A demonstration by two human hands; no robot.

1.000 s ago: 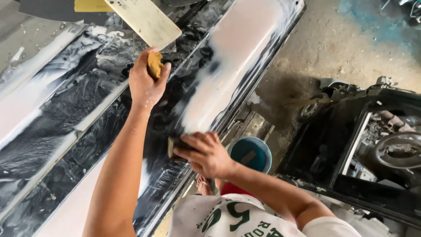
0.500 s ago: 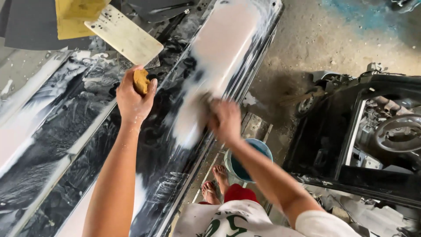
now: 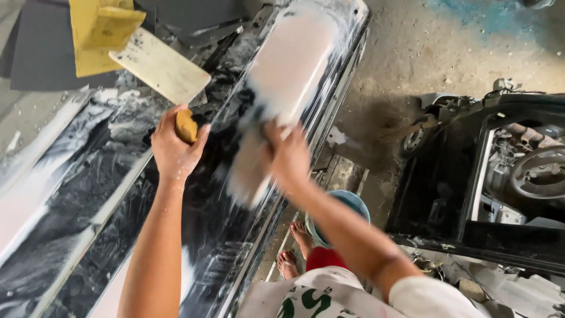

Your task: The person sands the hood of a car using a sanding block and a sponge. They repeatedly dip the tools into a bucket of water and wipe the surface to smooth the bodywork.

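- The left hand (image 3: 175,147) is closed around a small tan sponge (image 3: 186,125), whose top shows between thumb and fingers; the hand rests against the wet black car body panel (image 3: 206,235).
- The right hand (image 3: 286,154) is blurred with motion; it lies flat on the same panel, just to the right of the left hand, and the frame does not show whether it grips anything or whether its fingers are together.
- Under and beyond the right hand runs a pale, milky smear (image 3: 288,65) on the panel's raised ridge, reaching away from the fingers.
- Beyond the left hand, near its fingertips, lies a cream-coloured flat board (image 3: 160,66); further off and left of it sits a yellow block (image 3: 100,32).
- Below the right forearm, on the concrete floor (image 3: 412,47), stands a blue bucket (image 3: 352,203), with the person's bare feet (image 3: 294,250) just beside it.
- Well to the right of the right hand stands a stripped dark vehicle frame (image 3: 471,194), with a steering wheel (image 3: 538,174) visible inside.
- Left of the left hand, white streaks (image 3: 35,200) cover the dark panel surface.
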